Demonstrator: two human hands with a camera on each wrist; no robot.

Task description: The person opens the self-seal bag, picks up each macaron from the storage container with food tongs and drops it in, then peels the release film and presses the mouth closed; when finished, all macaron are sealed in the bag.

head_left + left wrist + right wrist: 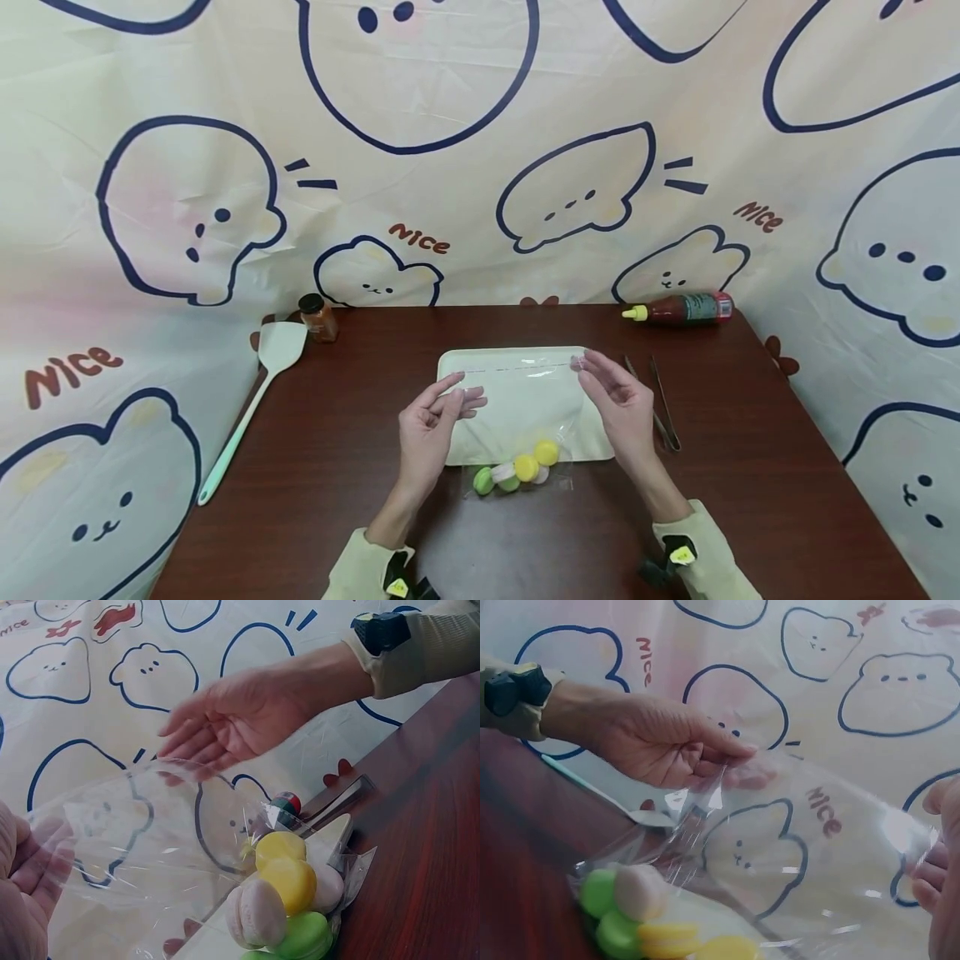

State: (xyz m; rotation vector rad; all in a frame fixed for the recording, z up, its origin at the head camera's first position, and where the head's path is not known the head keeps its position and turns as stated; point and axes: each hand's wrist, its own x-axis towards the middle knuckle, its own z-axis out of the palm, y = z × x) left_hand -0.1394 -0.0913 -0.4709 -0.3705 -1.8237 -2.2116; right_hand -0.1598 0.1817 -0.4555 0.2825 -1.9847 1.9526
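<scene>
A clear plastic bag [561, 482] hangs spread between my two hands, with several yellow, green and whitish macarons [527, 467] gathered at its bottom. My left hand [427, 429] pinches one upper corner between thumb and fingers, its other fingers lying loosely behind the film. At the opposite upper corner, my right hand [618, 404] pinches the film, seen too in the left wrist view as a hand [240, 712] with fairly straight fingers. Beneath and beyond the bag lies a white rectangular tray [454, 437]. Through the film the macarons [641, 896] show plainly in the right wrist view.
Metal tongs [667, 421] lie just right of the tray, partly behind my right hand. A sauce bottle [682, 309] rests on its side at the back right. At the left are a spatula [281, 346] and a small black-capped jar [318, 318]. A patterned cloth backs the table.
</scene>
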